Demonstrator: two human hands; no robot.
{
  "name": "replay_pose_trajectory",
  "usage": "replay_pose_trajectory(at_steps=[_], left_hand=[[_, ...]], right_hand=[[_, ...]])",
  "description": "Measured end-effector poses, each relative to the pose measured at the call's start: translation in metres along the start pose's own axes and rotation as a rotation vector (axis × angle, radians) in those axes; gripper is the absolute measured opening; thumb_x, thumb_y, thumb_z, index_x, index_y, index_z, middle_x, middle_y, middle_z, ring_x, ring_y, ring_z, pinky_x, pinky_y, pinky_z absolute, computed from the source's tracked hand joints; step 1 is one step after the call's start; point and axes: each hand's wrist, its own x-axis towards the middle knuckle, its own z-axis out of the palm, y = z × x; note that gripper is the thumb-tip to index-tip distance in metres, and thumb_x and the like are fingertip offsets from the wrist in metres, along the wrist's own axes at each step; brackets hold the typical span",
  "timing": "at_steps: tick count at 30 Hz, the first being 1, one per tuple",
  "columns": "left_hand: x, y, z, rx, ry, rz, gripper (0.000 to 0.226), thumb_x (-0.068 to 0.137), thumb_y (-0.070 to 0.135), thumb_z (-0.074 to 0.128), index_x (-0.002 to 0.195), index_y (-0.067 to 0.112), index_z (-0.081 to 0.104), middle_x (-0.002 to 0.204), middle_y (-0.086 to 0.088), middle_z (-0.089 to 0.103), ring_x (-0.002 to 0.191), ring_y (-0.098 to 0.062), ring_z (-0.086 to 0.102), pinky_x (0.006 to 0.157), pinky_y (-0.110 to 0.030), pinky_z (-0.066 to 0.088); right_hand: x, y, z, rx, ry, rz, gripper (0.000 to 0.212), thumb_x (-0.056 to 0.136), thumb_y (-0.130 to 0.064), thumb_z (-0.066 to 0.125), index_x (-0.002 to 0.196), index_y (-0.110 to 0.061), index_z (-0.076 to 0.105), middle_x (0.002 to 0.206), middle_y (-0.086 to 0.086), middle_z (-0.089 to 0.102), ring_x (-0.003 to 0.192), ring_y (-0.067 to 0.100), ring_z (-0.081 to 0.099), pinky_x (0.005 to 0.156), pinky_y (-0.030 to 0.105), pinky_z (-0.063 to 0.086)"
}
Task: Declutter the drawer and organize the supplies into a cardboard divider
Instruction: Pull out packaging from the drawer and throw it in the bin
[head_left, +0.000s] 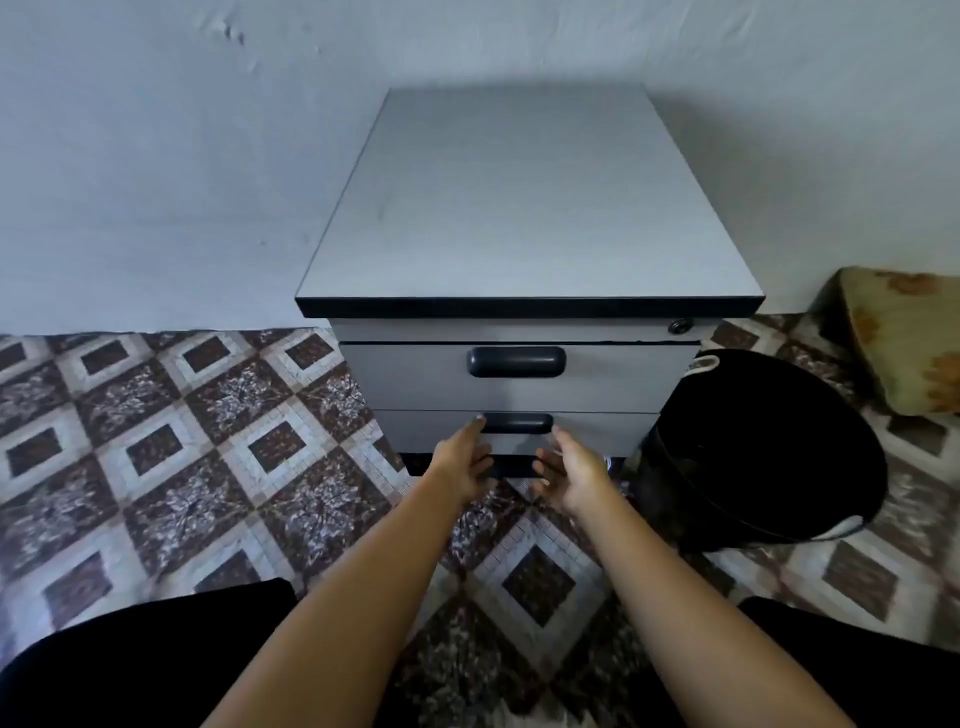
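Observation:
A grey drawer cabinet (524, 208) with a black-edged top stands against the wall. Its upper drawer (405, 376) and lower drawer (597, 428) are closed, each with a dark handle. My left hand (464, 460) reaches to the left end of the lower drawer's handle (517, 423), its thumb tip touching the handle's corner, fingers loosely spread. My right hand (571, 470) hovers just right of that handle, fingers relaxed and empty. No supplies or cardboard divider are in view.
A black round bin (769, 452) stands right of the cabinet on the patterned tile floor (182, 457). A patterned cushion (904, 338) lies at the far right by the wall. A keyhole (679, 326) sits at the cabinet's top right. My dark-clothed knees fill the bottom corners.

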Motion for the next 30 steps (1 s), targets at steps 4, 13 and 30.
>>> replay_pose_trajectory(at_steps=[4, 13, 30], left_hand=[[0.024, 0.003, 0.005, -0.197, -0.070, -0.065, 0.048, 0.088, 0.044, 0.059, 0.119, 0.009, 0.050, 0.109, -0.006, 0.054, 0.109, -0.022, 0.050, 0.104, -0.048, 0.032], [0.028, 0.002, 0.014, -0.112, 0.022, -0.156, 0.041, 0.084, 0.049, 0.062, 0.077, 0.008, 0.058, 0.077, -0.002, 0.056, 0.074, -0.020, 0.051, 0.089, -0.041, 0.034], [0.008, -0.011, -0.035, 1.678, 0.156, 0.790, 0.051, 0.098, 0.043, 0.034, 0.140, 0.015, 0.036, 0.141, -0.008, 0.038, 0.134, -0.026, 0.031, 0.116, -0.044, 0.014]], right_hand=[[0.019, -0.007, 0.009, -0.139, 0.036, 0.007, 0.033, 0.089, -0.041, 0.059, 0.100, -0.010, 0.058, 0.096, 0.004, 0.061, 0.090, 0.021, 0.056, 0.073, 0.038, 0.045], [0.032, -0.003, 0.013, 0.017, 0.015, 0.102, 0.056, 0.073, -0.063, 0.065, 0.088, -0.008, 0.066, 0.069, -0.001, 0.057, 0.060, 0.013, 0.050, 0.058, 0.027, 0.043], [0.002, -0.009, -0.029, -1.688, 0.168, -0.780, 0.046, 0.098, -0.037, 0.037, 0.136, -0.011, 0.045, 0.136, 0.008, 0.048, 0.130, 0.024, 0.040, 0.110, 0.046, 0.031]])
